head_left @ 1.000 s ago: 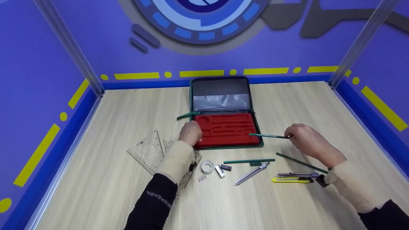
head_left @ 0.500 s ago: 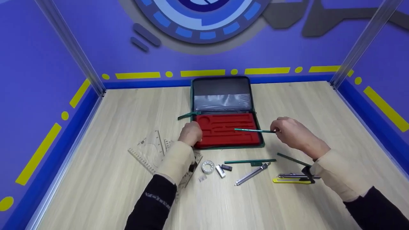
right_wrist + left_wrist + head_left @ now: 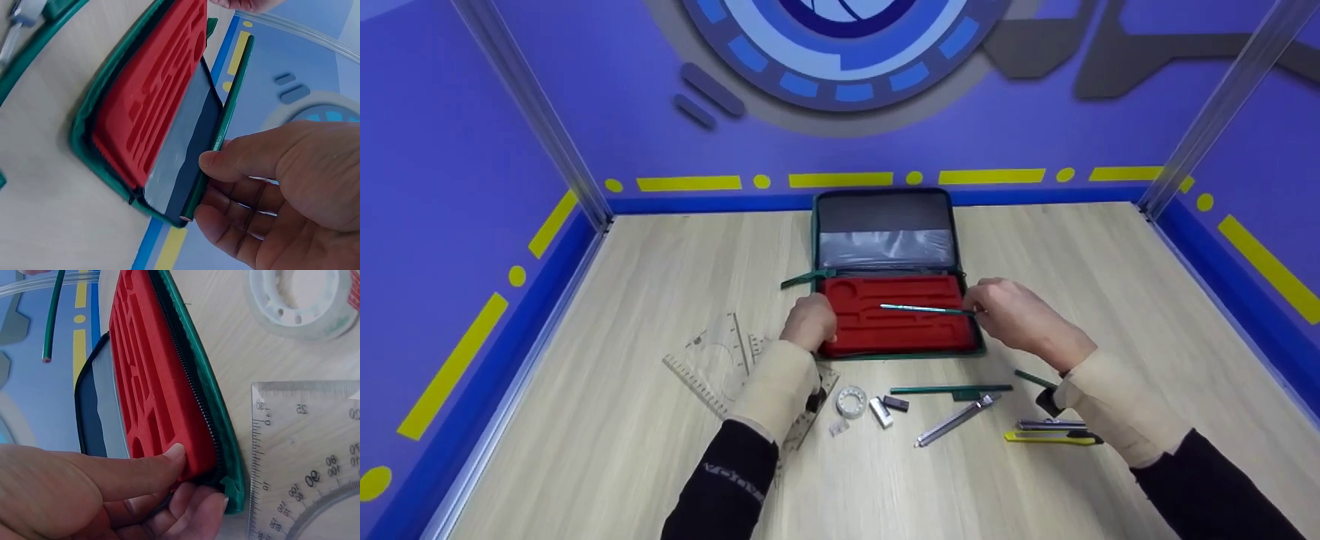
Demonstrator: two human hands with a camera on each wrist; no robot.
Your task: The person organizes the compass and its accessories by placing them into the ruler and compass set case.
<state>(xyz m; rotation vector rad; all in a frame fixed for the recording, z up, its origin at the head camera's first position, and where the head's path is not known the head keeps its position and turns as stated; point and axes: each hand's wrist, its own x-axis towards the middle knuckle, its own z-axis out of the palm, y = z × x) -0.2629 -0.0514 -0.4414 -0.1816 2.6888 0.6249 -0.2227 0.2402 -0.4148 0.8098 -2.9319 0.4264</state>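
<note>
A zip case lies unfolded on the table, its red moulded tray showing shaped hollows and its dark lid standing up behind. My left hand grips the tray's near left corner; in the left wrist view the thumb presses the red top while the other fingers curl below the corner, partly hidden. Over the tray's right side, my right hand pinches one end of a green pencil. That pencil points left across the hollows, above the tray.
Clear set squares lie left, partly under my left forearm. In front of the case are a tape roll, two small blocks, another green pencil and a compass. A yellow cutter and a further pencil lie right.
My right hand has carried the green pencil leftward, from beside the case to over the red tray. My left hand keeps its grip on the corner.
</note>
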